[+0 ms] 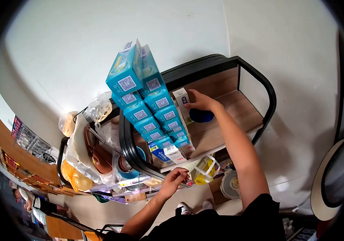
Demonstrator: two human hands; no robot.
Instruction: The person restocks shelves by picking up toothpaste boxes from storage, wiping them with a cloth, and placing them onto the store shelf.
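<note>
My right hand (202, 100) grips the right edge of a tall white box (181, 97) with a purple printed patch, standing on the wooden shelf. A dark blue round thing (201, 115), perhaps a bowl, lies just below that hand. Left of the white box rise two stacked columns of teal boxes (141, 115) with QR codes on their ends. My left hand (174, 182) is closed by the shelf's front edge, below a small white box (174, 154) and a blue box (158, 152). What its fingers hold, if anything, is hidden.
Black curved rails (269, 94) frame the shelf (236, 108). On the left are a brown bag (98, 154) and plastic bags (99, 107). Below hangs a yellow-and-white bag (205, 170). A straw hat (320, 180) hangs at right. Another person (45, 205) is far left.
</note>
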